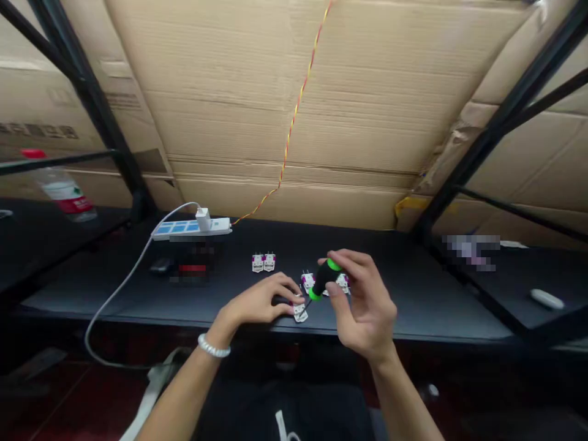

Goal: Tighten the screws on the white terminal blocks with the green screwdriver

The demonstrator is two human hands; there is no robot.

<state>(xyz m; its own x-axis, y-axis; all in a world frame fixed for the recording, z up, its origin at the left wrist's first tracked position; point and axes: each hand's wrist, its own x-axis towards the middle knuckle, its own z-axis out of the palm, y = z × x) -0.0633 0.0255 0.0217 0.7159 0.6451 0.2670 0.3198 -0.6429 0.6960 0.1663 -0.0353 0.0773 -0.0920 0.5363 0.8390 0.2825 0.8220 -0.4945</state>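
Head view: work at front edge of black counter (413,291), btwn two bare hands. R grip (362,306) closed firmly on small screwdriver (325,278), fingers + thumb around black handle w/ bright green bands, handle tilted, thin shaft angled down-left toward white-and-purple electronic module (300,313) near counter edge. L grip (260,300) curled low, fingertips at or just on that module; can't tell from this angle whether pinching it or only steadying it. White beaded bracelet (214,346) on L wrist. Two more modules (307,282) partly behind screwdriver, side-by-side pair (263,262) farther back. Behind those, blue-and-white power strip (190,228) w/ white charger (203,218), white cable (124,294) looping off left of counter. Plastic bottle w/ red cap (59,187) on dark surface far left, cardboard (285,92) behind all, red-and-yellow twisted wire (294,116) running up it. Step in hand looks like tool-to-module stage: tip close to part, exact contact hidden by fingers. Next move likely calls for tip lined up square on module, L fingers keeping it from sliding.
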